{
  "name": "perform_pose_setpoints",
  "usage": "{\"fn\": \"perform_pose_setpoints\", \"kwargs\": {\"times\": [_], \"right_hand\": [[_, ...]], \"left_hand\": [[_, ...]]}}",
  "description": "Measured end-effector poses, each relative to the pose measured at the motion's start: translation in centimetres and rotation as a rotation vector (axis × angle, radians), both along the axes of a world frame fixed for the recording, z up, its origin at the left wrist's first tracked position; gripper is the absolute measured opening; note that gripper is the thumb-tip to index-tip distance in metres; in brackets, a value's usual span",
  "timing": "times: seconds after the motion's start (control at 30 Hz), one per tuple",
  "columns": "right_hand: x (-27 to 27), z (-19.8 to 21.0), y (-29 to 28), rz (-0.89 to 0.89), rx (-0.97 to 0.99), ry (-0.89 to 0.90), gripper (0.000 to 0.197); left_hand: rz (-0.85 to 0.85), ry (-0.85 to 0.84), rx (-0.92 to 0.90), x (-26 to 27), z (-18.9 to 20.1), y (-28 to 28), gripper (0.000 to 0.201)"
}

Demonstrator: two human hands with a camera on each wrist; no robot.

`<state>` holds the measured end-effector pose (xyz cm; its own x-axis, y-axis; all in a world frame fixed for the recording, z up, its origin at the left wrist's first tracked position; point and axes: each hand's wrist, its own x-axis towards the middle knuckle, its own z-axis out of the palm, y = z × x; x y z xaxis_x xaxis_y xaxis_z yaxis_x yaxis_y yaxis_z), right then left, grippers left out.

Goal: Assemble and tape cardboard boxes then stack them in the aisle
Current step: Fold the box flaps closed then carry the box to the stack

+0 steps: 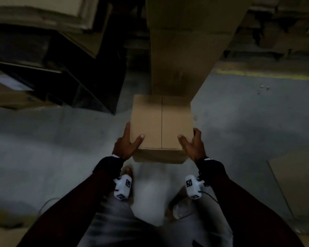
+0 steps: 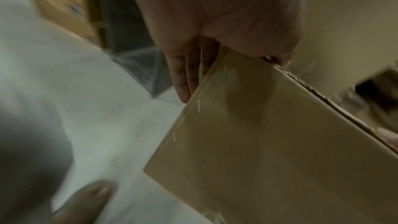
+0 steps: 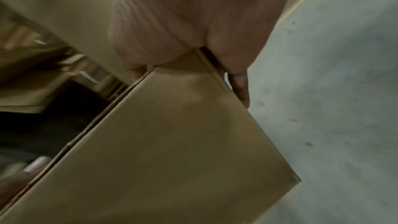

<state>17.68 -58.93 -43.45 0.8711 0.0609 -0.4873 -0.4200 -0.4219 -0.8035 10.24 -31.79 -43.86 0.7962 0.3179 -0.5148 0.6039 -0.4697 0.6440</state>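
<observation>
1. Cardboard box [image 1: 161,125], closed on top with a seam running down the middle of its upper face, is held off the grey concrete floor [image 1: 248,122] in front of the person, between both hands.
2. At the box's near left corner, the left hand [image 1: 127,145] grips it: the thumb lies on the top face and the straight fingers [image 2: 185,77] run along the left side wall.
3. At the box's near right corner, the right hand [image 1: 193,147] mirrors that hold, thumb on top and fingers [image 3: 240,88] pressed along the right side wall.
4. The left wrist view shows three small metal staples [image 2: 198,106] in a row along one edge of the box's near face.
5. Beyond the box's far edge rises a tall stack of cardboard boxes [image 1: 184,50]; the held box seems to meet its base, though motion blur makes contact hard to judge.
6. Left of the box stands a dark shelving frame [image 1: 82,82] with more cardboard above and beside it.
7. Right of the box, a yellow line [image 1: 268,74] crosses the floor, and a flat sheet of cardboard [image 1: 296,184] lies nearer the person.
8. Below the box, the person's light trousers [image 1: 150,220] and a shoe [image 1: 179,209] show, with a white tagged camera unit [image 1: 122,187] strapped at each wrist.
</observation>
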Motion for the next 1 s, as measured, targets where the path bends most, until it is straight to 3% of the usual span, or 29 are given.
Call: {"fn": "perform_pose_setpoints", "kwargs": {"times": [0.17, 0.27, 0.37, 0.6, 0.83, 1.0], "right_hand": [[-3.9, 15.6, 2.7, 0.163, 0.046, 0.051, 0.085], [-5.7, 19.7, 5.1, 0.310, 0.097, 0.046, 0.086], [-7.4, 21.6, 8.9, 0.445, 0.141, 0.036, 0.084], [-11.8, 23.5, 20.2, 0.747, 0.153, -0.031, 0.096], [-16.0, 26.1, 34.5, 0.968, 0.131, -0.103, 0.090], [-18.2, 28.3, 43.8, 1.082, 0.242, -0.116, 0.101]], "left_hand": [[0.190, -0.026, -0.117, -7.7, 15.1, 1.7, 0.111], [0.315, -0.080, -0.185, -12.5, 19.9, 3.3, 0.116], [0.450, -0.144, -0.189, -17.2, 22.2, 4.7, 0.104], [0.742, -0.231, -0.172, -27.2, 24.4, 9.8, 0.109], [1.005, -0.329, -0.127, -34.1, 25.3, 18.5, 0.100], [1.111, -0.415, -0.058, -37.4, 28.0, 25.2, 0.093]]}}
